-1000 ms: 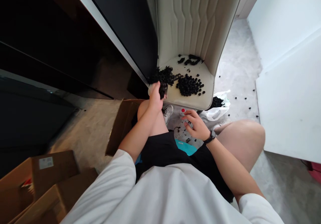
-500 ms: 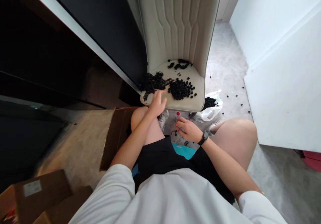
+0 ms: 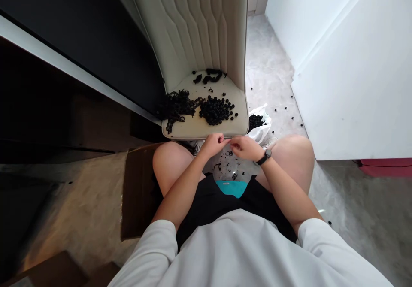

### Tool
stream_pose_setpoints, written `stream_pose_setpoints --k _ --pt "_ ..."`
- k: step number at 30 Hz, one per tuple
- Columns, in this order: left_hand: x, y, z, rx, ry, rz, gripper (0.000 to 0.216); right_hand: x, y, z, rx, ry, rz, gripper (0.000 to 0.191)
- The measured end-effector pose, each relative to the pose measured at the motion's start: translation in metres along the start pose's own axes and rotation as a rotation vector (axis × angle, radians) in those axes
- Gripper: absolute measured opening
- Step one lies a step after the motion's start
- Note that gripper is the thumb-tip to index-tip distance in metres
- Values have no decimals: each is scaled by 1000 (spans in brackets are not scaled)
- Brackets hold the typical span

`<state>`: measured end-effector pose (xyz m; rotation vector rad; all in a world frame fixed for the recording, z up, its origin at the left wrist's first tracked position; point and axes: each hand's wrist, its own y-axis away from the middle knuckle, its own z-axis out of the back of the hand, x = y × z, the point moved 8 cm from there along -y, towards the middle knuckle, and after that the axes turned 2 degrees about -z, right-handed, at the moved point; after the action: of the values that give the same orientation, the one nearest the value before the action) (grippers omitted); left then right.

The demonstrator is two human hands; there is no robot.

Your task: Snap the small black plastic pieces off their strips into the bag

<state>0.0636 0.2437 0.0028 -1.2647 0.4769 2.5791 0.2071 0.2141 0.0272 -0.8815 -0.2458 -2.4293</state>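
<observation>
My left hand [image 3: 213, 144] and my right hand [image 3: 246, 147] meet just in front of the chair seat's front edge, fingertips almost touching. The fingers of both are curled in a pinch. Whatever they hold between them is too small or hidden to make out. On the pale chair seat [image 3: 189, 126] beyond lies a heap of small black rings [image 3: 215, 110]. Left of it is a tangle of black rubbery scraps [image 3: 179, 106]. A few longer black pieces [image 3: 213, 76] rest at the back of the seat.
Right of the chair, a white plastic bag [image 3: 264, 126] holds more black pieces. Loose black bits [image 3: 234, 176] are scattered on the floor between my legs, near a turquoise object [image 3: 231, 188]. A cardboard box [image 3: 140, 192] stands left; a white panel [image 3: 350, 89] rises at right.
My left hand has drawn back from the seat and come together with my right hand. Its spread fingers have closed. The view has turned, shifting the chair leftward.
</observation>
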Motion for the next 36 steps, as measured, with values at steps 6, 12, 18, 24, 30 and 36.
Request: stream_pose_setpoints --k 6,12,18,24,30,36 --pt "4 -1 -7 60 -39 11 43 -72 -30 32 -406 -25 -283 30" --pt "-5 -7 -16 83 -40 -33 32 -95 -70 31 -416 16 -337 46" --pt "-12 -6 -17 87 16 -65 28 -84 -75 34 -383 131 -297 21" --pt "-17 -4 -19 117 2 -106 24 -82 -81 30 -362 188 -311 9" --pt "-23 1 -23 173 5 -147 20 -81 -84 28 -385 125 -295 12" --pt "-30 5 -24 222 13 -146 16 -94 -72 38 -476 61 -344 25"
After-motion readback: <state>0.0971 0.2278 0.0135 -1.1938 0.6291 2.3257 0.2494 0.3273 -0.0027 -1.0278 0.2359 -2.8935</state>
